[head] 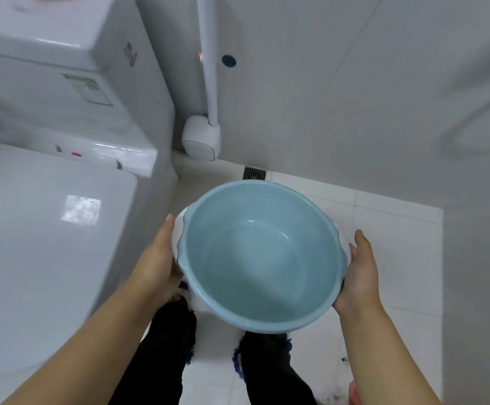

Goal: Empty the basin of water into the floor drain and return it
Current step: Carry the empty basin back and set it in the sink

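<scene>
A round light-blue basin [262, 255] with white handle flanges hangs level above the white tiled floor, held between both hands. My left hand [159, 263] grips its left flange, and my right hand [360, 273] presses against its right flange. A shallow layer of clear water seems to lie in the basin's bottom. The square metal floor drain [254, 173] sits just beyond the basin's far rim, against the wall; its near part is hidden by the basin.
A white toilet with closed lid [42, 252] and cistern [53, 83] fills the left side. A white pole on a white base [200, 138] stands in the corner behind the drain. Grey walls close in ahead and to the right. My legs and slippers [255, 358] are below the basin.
</scene>
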`<state>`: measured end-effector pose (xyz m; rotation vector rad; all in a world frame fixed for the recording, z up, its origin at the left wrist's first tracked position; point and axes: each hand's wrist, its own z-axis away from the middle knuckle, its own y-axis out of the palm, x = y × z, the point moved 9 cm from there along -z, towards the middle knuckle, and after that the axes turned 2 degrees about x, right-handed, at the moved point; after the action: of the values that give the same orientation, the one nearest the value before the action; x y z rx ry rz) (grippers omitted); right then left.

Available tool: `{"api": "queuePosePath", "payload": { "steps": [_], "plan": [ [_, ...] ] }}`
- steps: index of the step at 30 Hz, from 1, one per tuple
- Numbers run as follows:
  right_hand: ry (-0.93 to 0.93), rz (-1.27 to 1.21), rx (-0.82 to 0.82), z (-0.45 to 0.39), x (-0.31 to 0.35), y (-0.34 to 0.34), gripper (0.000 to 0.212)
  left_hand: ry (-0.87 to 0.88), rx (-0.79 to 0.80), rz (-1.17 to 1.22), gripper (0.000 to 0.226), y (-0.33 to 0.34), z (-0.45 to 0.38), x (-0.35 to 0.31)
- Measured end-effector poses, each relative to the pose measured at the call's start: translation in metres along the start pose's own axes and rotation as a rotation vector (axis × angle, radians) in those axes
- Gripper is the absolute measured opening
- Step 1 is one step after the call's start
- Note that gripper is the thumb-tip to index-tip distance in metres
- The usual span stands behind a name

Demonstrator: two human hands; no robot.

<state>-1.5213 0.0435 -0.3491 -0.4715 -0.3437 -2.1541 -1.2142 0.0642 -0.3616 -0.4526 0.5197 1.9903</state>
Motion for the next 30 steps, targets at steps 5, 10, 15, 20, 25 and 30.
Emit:
{"api": "queuePosePath", "payload": {
  "steps": [5, 10, 15, 20, 25, 30],
  "plan": [
    [-0.046, 0.003, 0.047, 0.119, 0.028, 0.037, 0.041, 0.034, -0.114, 0.089, 0.036, -0.022, 0.098, -0.074],
    [-0.066, 0.034, 0.096, 0.209, 0.032, 0.079, 0.046, 0.095, -0.122, 0.121, 0.032, -0.06, 0.187, -0.138],
    [-0.102, 0.107, 0.157, 0.271, 0.027, 0.116, 0.037, 0.204, -0.138, 0.051, 0.031, -0.099, 0.252, -0.178],
    [-0.151, 0.215, 0.306, 0.312, 0.016, 0.144, 0.027, 0.243, -0.224, 0.127, 0.031, -0.136, 0.298, -0.185],
    [-0.184, 0.315, 0.475, 0.35, 0.011, 0.173, 0.022, 0.271, -0.345, 0.253, 0.038, -0.168, 0.347, -0.18],
    [-0.236, 0.35, 0.578, 0.375, 0.0, 0.205, 0.04, 0.327, -0.422, 0.367, 0.029, -0.198, 0.39, -0.179]
  ]
}}
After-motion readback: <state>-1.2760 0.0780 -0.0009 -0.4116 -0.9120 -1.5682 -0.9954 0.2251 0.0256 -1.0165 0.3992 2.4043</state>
